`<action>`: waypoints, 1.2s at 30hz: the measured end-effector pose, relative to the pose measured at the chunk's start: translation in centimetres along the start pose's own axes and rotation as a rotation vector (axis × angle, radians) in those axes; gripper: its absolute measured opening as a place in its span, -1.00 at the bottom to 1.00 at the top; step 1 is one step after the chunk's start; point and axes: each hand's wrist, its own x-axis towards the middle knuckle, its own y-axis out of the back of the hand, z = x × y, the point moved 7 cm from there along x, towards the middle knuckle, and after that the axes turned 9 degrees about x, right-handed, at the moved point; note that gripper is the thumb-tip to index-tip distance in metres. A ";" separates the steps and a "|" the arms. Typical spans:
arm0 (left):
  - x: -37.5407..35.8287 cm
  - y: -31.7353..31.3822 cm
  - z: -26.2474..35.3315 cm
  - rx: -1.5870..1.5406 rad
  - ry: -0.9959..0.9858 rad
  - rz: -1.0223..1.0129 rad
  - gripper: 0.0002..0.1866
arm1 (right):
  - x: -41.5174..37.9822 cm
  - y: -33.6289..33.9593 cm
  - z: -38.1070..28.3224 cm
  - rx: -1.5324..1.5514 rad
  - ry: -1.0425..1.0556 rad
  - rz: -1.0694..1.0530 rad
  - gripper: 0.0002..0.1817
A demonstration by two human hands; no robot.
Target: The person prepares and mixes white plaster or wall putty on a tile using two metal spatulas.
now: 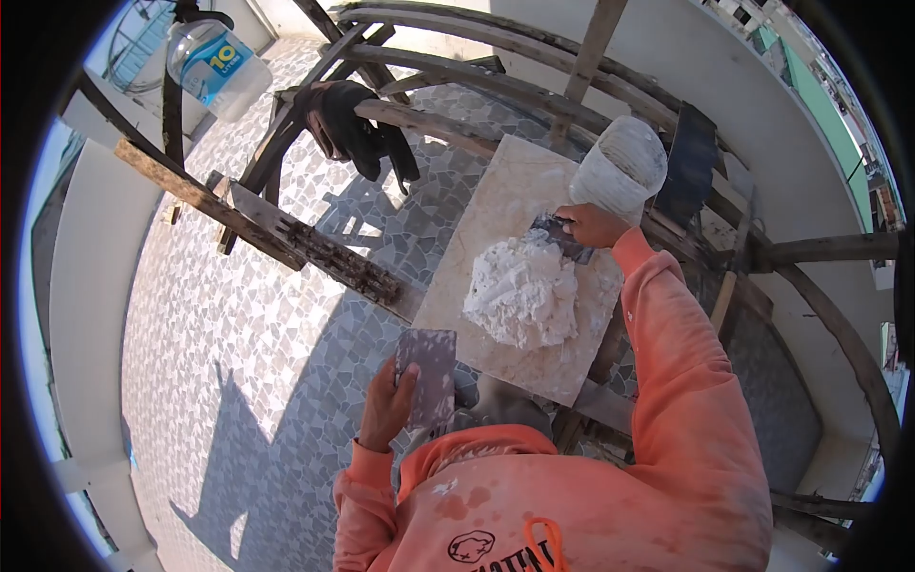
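Observation:
A heap of white plaster (524,291) lies on a beige marbled slab (486,205). My right hand (593,227) is closed around a trowel (574,248), its dark, white-smeared blade at the heap's upper right edge. In my left hand (386,405) is a grey rectangular plate (434,372), specked with white and gripped by its side with the thumb on its face. That plate is held near the slab's lower left edge, apart from the plaster. A white-crusted bucket (620,167) stands at the slab's upper right corner, just beyond my right hand.
Wooden scaffold beams (448,67) curve behind and to the right of the slab. A rough plank (315,248) juts in from the left. Dark cloth (348,124) hangs over a beam, and a clear water jug (219,71) hangs upper left. Below is a mosaic-patterned floor (219,315).

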 end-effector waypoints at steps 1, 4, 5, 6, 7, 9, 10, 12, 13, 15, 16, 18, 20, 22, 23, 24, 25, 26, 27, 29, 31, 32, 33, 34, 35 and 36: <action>0.1 -0.1 0.0 0.005 0.005 -0.014 -0.66 | -1.0 -0.3 -0.6 -0.020 -0.062 -0.011 -0.63; 0.5 -0.1 0.0 0.020 0.006 -0.047 -0.65 | -3.9 -2.9 -2.9 -0.169 0.274 0.074 -0.66; 0.7 -0.1 -0.2 0.024 -0.005 -0.053 -0.65 | -5.0 -4.2 -3.6 -0.270 0.317 0.102 -0.66; 0.9 -0.1 -0.4 0.028 -0.015 -0.059 -0.65 | -6.2 -5.7 -4.4 -0.372 0.360 0.128 -0.66; 1.0 -0.1 -0.4 0.017 -0.018 -0.059 -0.65 | -7.2 -7.2 -5.2 -0.472 0.402 0.153 -0.67; 1.2 -0.1 -0.4 -0.005 -0.029 -0.059 -0.65 | -8.8 -9.7 -6.3 -0.591 0.419 0.268 -0.68; 1.3 -0.1 -0.6 0.010 -0.035 -0.056 -0.66 | -9.2 -10.3 -6.6 -0.650 0.429 0.324 -0.69; 1.4 0.2 -1.2 0.042 -0.043 -0.052 -0.67 | -10.2 -9.6 -6.6 -0.574 0.438 0.370 -0.65; 1.3 0.5 -0.8 0.018 -0.037 -0.048 -0.67 | -11.2 -8.8 -7.1 -0.535 0.414 0.376 -0.63; 1.1 1.0 0.5 -0.038 -0.023 -0.040 -0.68 | -12.9 -8.3 -7.8 -0.507 0.367 0.412 -0.60; 1.1 1.0 0.3 -0.028 -0.014 -0.042 -0.68 | -13.8 -8.6 -8.3 -0.517 0.343 0.449 -0.59; 1.4 1.1 -0.4 -0.007 -0.002 -0.053 -0.69 | -14.6 -10.2 -8.6 -0.556 0.317 0.490 -0.57; 1.5 0.7 -0.3 -0.004 -0.039 -0.057 -0.69 | -13.7 -13.8 -7.4 -0.613 0.315 0.493 -0.57; 1.8 0.5 -0.3 -0.005 -0.075 -0.057 -0.68 | -13.5 -14.7 -7.3 -0.627 0.303 0.479 -0.59; 2.0 0.4 -0.2 -0.010 -0.092 -0.062 -0.68 | -13.7 -14.3 -7.0 -0.588 0.307 0.462 -0.60; 2.2 0.3 0.0 -0.017 -0.112 -0.069 -0.67 | -14.1 -13.6 -7.0 -0.553 0.308 0.446 -0.60; 2.4 0.3 0.3 -0.022 -0.105 -0.085 -0.67 | -14.8 -12.2 -7.4 -0.523 0.294 0.467 -0.61; 2.5 0.3 0.6 -0.030 -0.093 -0.100 -0.66 | -15.6 -10.8 -8.1 -0.493 0.283 0.483 -0.61; 2.4 0.2 0.7 -0.038 -0.078 -0.116 -0.65 | -16.0 -9.9 -8.4 -0.461 0.271 0.496 -0.62; 2.4 0.2 1.0 -0.040 -0.092 -0.118 -0.65 | -15.3 -9.1 -8.3 -0.480 0.232 0.547 -0.61; 2.5 0.0 1.1 -0.046 -0.123 -0.123 -0.65 | -13.8 -10.4 -6.9 -0.494 0.227 0.547 -0.65; 2.5 -0.2 0.9 -0.048 -0.141 -0.124 -0.65 | -13.0 -12.3 -5.8 -0.501 0.224 0.494 -0.65; 2.4 -0.2 0.7 -0.049 -0.157 -0.123 -0.66 | -12.6 -14.2 -5.2 -0.505 0.223 0.441 -0.65; 2.4 -0.1 0.5 -0.052 -0.145 -0.131 -0.66 | -12.4 -15.4 -5.0 -0.513 0.223 0.390 -0.64; 2.4 -0.1 0.4 -0.058 -0.133 -0.137 -0.66 | -13.2 -15.3 -4.8 -0.501 0.282 0.426 -0.63; 2.4 -0.2 0.3 -0.066 -0.121 -0.146 -0.66 | -13.9 -14.5 -4.5 -0.464 0.278 0.404 -0.63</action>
